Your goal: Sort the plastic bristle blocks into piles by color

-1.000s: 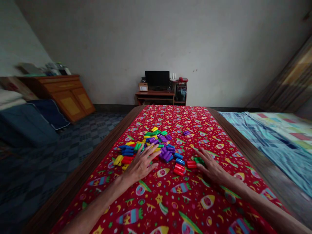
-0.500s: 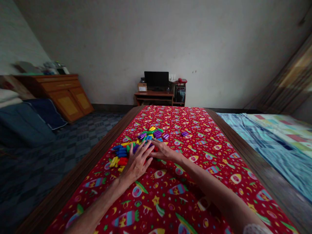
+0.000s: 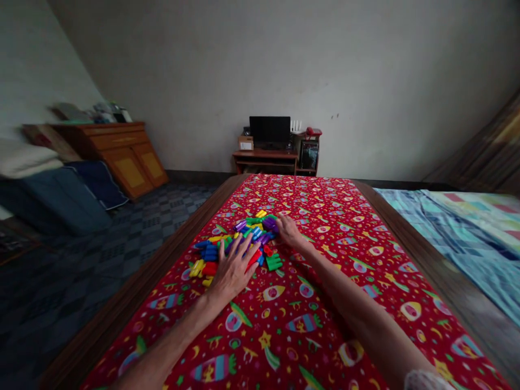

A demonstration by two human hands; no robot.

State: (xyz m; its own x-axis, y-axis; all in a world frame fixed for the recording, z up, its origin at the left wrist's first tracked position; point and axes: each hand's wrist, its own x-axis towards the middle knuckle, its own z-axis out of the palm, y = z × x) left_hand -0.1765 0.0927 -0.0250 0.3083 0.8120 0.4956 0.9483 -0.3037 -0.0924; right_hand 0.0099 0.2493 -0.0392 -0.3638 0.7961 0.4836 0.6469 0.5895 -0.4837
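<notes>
A pile of small plastic building blocks (image 3: 209,252) in blue, yellow, red, green and purple lies on a red patterned cloth (image 3: 260,338). My left hand (image 3: 234,266) rests over the near side of the pile, fingers spread across the blocks. At the pile's right edge, my right hand (image 3: 289,229) cups loosely beside purple blocks (image 3: 270,223), its fingertips against or very near them. A green block (image 3: 273,262) lies at the near right side of the pile, between the two hands. Blocks beneath my left palm are hidden.
The cloth covers a long table with dark wooden edges (image 3: 173,254). Beyond it, a desk (image 3: 266,155) holds a monitor (image 3: 270,130) and a red telephone (image 3: 313,131). A wooden cabinet (image 3: 130,162) stands left; a bed with blue bedding (image 3: 430,238) lies right.
My right hand has moved away from my left hand to the pile's far right edge. Purple blocks that lay apart on the right no longer show there. My left hand stays on the pile.
</notes>
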